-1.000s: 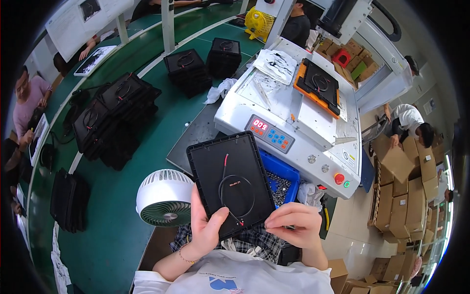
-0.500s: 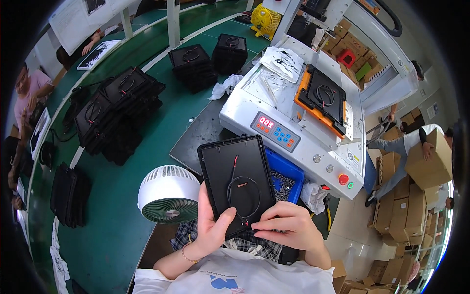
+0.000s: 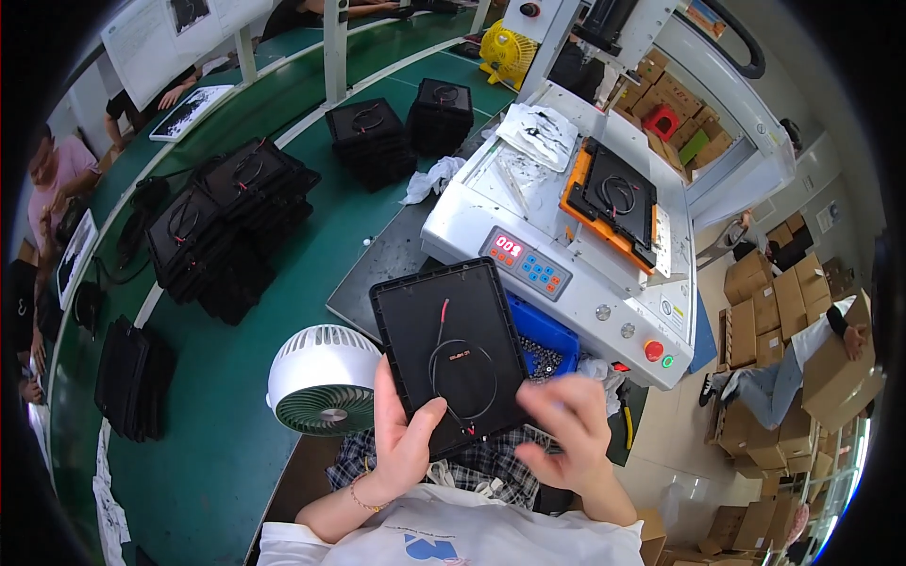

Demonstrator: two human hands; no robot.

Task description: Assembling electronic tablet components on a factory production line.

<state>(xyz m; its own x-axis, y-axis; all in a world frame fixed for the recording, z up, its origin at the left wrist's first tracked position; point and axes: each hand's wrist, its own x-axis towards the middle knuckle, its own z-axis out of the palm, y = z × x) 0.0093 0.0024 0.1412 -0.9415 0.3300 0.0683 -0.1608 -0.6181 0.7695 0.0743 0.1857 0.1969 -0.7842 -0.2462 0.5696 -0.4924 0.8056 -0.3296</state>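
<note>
Head camera view: a black plastic housing (image 3: 464,377) stood at the centre of the picture, tilted slightly, a black cable (image 3: 441,334) looped over its face with a red-sleeved end toward twelve o'clock. The left hand (image 3: 404,443) gripped the housing's lower-left edge at seven o'clock, its thumb pressed over the face and its other fingers behind, mostly hidden. At four o'clock, the right hand (image 3: 578,436) hovered by the lower-right edge, blurred, thumb and fingers spread apart; whether a fingertip touched the edge could not be told.

A white fan (image 3: 321,363) sat at nine o'clock, and a blue bin (image 3: 545,328) of small metal parts lay at three. Toward one o'clock, a white benchtop machine (image 3: 470,222) bore an orange fixture (image 3: 569,200) carrying another black housing (image 3: 599,179). Stacks of similar housings (image 3: 236,193) lined the green worktable (image 3: 316,250) between nine and twelve o'clock. Farther out at three o'clock, a co-worker held a cardboard carton (image 3: 835,377).
</note>
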